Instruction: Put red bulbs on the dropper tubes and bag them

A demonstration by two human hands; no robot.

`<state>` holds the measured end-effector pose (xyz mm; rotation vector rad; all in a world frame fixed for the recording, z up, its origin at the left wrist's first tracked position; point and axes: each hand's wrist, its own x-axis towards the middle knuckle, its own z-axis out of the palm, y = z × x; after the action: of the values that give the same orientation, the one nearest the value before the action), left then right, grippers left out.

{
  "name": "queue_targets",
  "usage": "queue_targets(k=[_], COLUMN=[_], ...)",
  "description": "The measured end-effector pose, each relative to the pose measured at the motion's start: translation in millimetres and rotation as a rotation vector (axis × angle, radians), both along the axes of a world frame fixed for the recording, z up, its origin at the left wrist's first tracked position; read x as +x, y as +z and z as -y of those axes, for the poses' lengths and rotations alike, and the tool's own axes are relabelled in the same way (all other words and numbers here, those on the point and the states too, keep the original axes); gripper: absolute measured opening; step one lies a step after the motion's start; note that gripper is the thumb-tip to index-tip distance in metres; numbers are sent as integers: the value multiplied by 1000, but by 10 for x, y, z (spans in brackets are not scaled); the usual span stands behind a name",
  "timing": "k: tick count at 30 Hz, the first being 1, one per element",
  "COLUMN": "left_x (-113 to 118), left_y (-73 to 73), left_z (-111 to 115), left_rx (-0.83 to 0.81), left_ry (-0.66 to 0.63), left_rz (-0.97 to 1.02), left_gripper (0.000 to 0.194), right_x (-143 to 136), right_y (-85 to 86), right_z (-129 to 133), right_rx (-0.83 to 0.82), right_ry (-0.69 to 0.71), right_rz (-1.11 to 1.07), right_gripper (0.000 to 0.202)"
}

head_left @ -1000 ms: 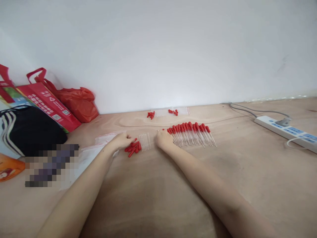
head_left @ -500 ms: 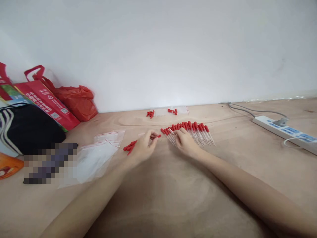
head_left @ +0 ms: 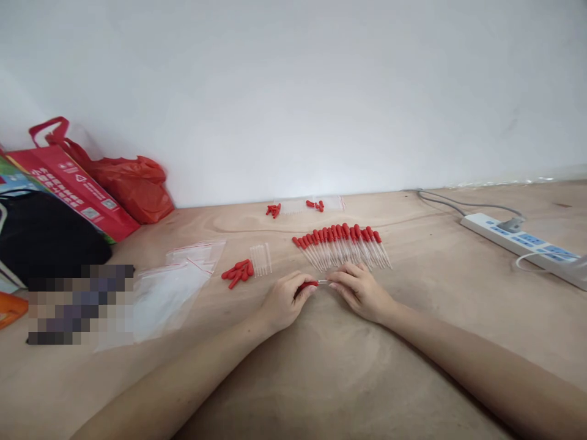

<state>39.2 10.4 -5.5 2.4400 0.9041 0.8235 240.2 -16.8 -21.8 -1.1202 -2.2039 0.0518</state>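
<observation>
My left hand (head_left: 288,299) pinches a red rubber dropper bulb (head_left: 309,284), its open end facing right. Between finger and thumb of my right hand (head_left: 360,290) is a thin clear dropper tube (head_left: 322,282), mostly hidden by the fingers. The tube's end meets the mouth of the bulb; how deep it sits I cannot tell. Beyond the hands lies a fanned row of droppers (head_left: 337,234), red bulbs away from me and clear tubes toward me. Left of the hands are a small heap of loose red bulbs (head_left: 238,272) and several bare clear tubes (head_left: 261,260) side by side.
Clear zip bags (head_left: 169,299) lie at left. Near the wall, more red bulbs (head_left: 274,211) rest by a clear bag (head_left: 293,206). Red bags (head_left: 132,189) and a black bag (head_left: 55,235) stand far left. A white power strip (head_left: 523,241) with cables is at right.
Both hands have come toward me and closer together, bringing the bulb and the tube end to end. The bare tubes on the table now show. The view has shifted slightly.
</observation>
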Motion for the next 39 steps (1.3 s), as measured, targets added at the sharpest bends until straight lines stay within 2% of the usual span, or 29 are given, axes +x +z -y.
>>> queue_targets(k=[8,13,24,29,35,39], left_x=[1,-9,-22,-24,-23,-19], left_y=[34,20,-30,-34,-71,-54], left_z=[10,8,11,18,18,-13], left_rx=[-26,10,133,161,185,185], left_ry=[-14,-31,-96,-103,-132,-78], left_rz=[32,39,-7,-35,-49,-39], left_gripper=[12,13,15,15,13,12], right_x=[19,32,-16,-83,-152,-152], right_y=[-31,-50,50,31,21,70], right_z=[-1,-16,19,31,27,10], right_rx=[-12,9,110,143,109,84], right_ry=[90,86,74,72,109,84], right_rz=[-82,-11,215,225,199,202], right_gripper=[23,25,25,23,23,25])
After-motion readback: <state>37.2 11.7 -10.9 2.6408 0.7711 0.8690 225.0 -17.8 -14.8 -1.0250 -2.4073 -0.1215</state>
